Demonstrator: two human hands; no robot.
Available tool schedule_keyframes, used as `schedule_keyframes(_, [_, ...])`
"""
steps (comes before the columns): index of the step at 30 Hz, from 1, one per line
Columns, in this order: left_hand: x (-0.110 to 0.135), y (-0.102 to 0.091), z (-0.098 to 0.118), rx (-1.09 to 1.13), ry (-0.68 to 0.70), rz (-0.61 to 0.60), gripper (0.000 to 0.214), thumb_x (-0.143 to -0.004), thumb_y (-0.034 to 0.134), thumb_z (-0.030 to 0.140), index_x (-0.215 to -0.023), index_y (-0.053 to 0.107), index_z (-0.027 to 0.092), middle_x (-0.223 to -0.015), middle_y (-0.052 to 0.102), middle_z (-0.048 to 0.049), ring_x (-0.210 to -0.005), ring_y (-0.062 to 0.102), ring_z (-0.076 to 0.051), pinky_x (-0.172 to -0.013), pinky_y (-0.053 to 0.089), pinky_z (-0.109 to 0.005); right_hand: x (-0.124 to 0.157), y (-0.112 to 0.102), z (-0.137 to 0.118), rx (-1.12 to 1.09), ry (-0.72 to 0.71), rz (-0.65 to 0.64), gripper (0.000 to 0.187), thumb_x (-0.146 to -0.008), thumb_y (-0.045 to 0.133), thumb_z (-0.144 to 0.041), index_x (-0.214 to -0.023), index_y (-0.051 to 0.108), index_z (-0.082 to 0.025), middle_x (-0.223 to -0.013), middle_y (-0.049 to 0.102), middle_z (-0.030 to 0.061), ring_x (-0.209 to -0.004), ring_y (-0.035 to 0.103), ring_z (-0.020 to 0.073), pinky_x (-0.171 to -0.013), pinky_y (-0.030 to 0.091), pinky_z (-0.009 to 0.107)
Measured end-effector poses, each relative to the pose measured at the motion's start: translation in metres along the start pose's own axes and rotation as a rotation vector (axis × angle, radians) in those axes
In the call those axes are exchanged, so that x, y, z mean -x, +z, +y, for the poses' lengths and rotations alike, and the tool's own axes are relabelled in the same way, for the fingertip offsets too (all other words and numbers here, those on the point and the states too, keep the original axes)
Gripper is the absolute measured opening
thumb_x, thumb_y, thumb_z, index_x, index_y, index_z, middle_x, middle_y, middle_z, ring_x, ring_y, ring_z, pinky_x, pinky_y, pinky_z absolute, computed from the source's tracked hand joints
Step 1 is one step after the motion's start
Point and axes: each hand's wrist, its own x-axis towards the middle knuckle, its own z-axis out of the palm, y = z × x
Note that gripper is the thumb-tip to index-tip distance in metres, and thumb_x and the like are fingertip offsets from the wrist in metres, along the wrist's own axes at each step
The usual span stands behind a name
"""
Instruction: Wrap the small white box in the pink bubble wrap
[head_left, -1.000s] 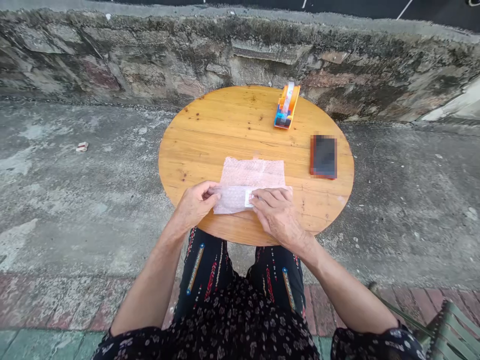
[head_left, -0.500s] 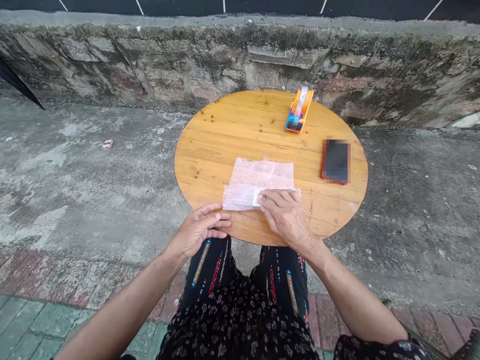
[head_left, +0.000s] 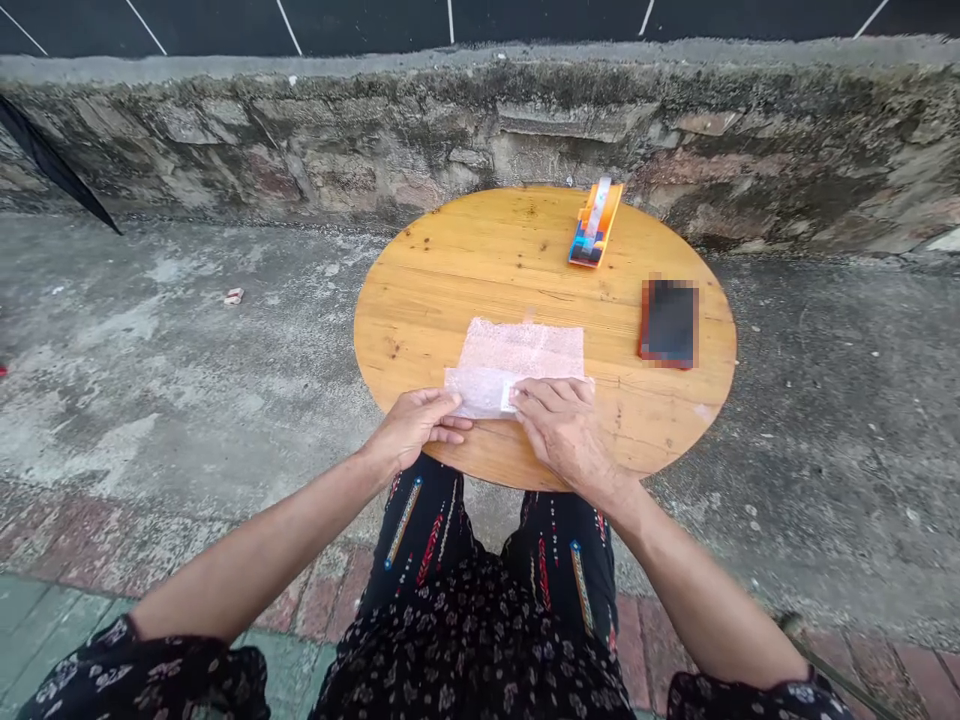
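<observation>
A pinkish sheet of bubble wrap (head_left: 517, 345) lies near the front of the round wooden table, its near edge folded into a flat strip. My left hand (head_left: 420, 425) pinches the strip's left corner, thumb on top and the other fingers below. Over the right part of the strip, my right hand (head_left: 562, 430) is closed with its fingers together, gripping the wrap. A small white piece with a reddish mark (head_left: 508, 396) shows beside my right fingertips; most of it is covered, and I cannot tell what it is.
On the round table (head_left: 420, 290), an orange and blue tape dispenser (head_left: 595, 225) with a tape roll stands at the back right. A dark, blurred-out flat object with a red-orange edge (head_left: 670, 323) lies at the right. Behind is a stone wall (head_left: 337, 150); my legs are under the front edge.
My left hand has moved up and right from the table edge and taken hold of the wrap's left corner. My right hand stays on the strip. The view has shifted slightly.
</observation>
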Motion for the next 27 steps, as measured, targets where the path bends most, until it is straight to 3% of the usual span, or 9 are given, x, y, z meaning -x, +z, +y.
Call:
schedule_keyframes(12, [-0.009,0.012,0.003,-0.113,0.027,0.131,0.021,-0.075,0.077,0.020,-0.072,0.057,0.012,-0.061,0.064,-0.0024,-0.052,0.066,-0.013,-0.047,0.056,-0.021,0.000,0.001,0.001,0.015,-0.022,0.026,0.017,-0.096,0.051,-0.019,-0.104,0.067,-0.020,-0.116,0.071,0.0036,-0.102,0.060,0.0220,-0.091,0.038,0.040])
schedule_keyframes(15, [-0.008,0.015,0.005,-0.149,0.040,0.156,0.022,-0.075,0.076,0.017,-0.081,0.055,0.013,-0.063,0.065,-0.0012,-0.050,0.065,-0.013,-0.046,0.055,-0.022,0.000,0.001,0.000,0.020,-0.025,0.021,0.017,-0.096,0.052,-0.019,-0.104,0.066,-0.021,-0.116,0.071,0.0040,-0.102,0.060,0.0225,-0.091,0.038,0.041])
schedule_keyframes(21, [-0.007,0.019,0.009,-0.153,0.032,0.214,0.048,-0.074,0.076,0.013,-0.114,0.049,0.014,-0.063,0.063,0.0028,-0.044,0.061,-0.011,-0.043,0.052,-0.022,0.000,0.002,0.002,0.030,-0.031,0.013,0.016,-0.095,0.053,-0.018,-0.103,0.066,-0.022,-0.116,0.071,0.0035,-0.100,0.059,0.0227,-0.090,0.037,0.041])
schedule_keyframes(27, [-0.008,0.021,0.011,-0.170,0.012,0.193,0.035,-0.070,0.081,0.021,-0.098,0.061,0.011,-0.062,0.064,0.0004,-0.041,0.054,-0.008,-0.036,0.045,-0.018,0.000,0.003,0.002,0.046,-0.038,0.022,0.017,-0.095,0.052,-0.019,-0.102,0.067,-0.022,-0.114,0.071,0.0029,-0.097,0.058,0.0230,-0.088,0.037,0.041])
